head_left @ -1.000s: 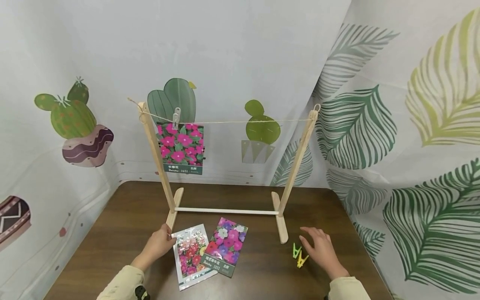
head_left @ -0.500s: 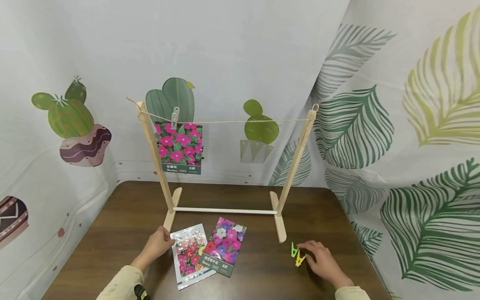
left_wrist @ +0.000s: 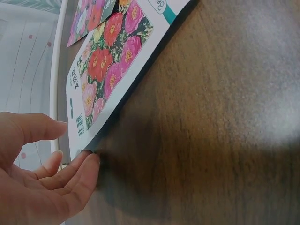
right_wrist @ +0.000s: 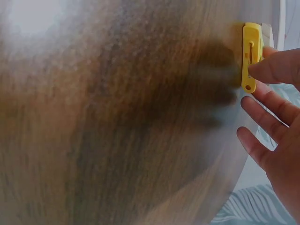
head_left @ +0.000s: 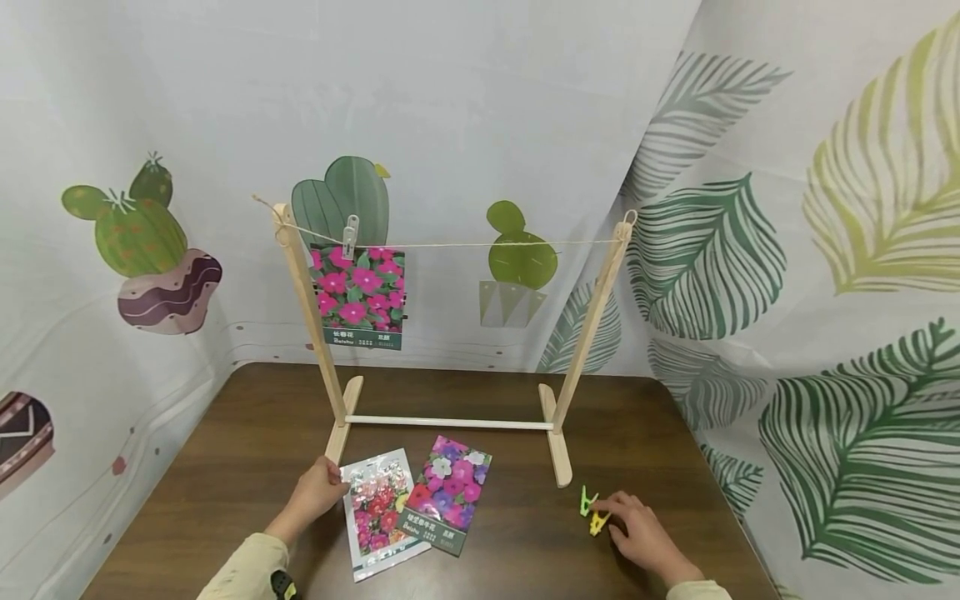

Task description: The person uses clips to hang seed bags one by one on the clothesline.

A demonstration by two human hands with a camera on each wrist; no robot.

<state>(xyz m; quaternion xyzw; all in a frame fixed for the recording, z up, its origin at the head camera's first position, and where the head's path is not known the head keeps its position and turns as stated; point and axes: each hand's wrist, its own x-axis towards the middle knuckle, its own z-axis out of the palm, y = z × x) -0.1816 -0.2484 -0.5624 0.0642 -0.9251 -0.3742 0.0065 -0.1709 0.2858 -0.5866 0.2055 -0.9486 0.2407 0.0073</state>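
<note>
My left hand (head_left: 312, 493) is at the upper left corner of a white-bordered seed packet (head_left: 375, 505) on the table. In the left wrist view its fingertips (left_wrist: 92, 161) touch that corner's edge, while the thumb stands apart from them. A second seed packet (head_left: 454, 490), with pink and purple flowers, overlaps the first one's right side. Over at the right, my right hand (head_left: 639, 532) pinches a yellow clothespin (right_wrist: 251, 56) between thumb and index finger; the other fingers are spread. Beside it lies a green clothespin (head_left: 586, 502).
A wooden stand (head_left: 585, 342) with a string (head_left: 457, 245) between its posts stands behind the packets. From the string's left part hangs a pink-flowered seed packet (head_left: 360, 292), held by a clear clothespin (head_left: 350, 237). A printed curtain (head_left: 450, 100) backs the brown table (head_left: 247, 433).
My right hand has come down and left onto the yellow clothespin and now pinches it. The left hand stays at the packet corner.
</note>
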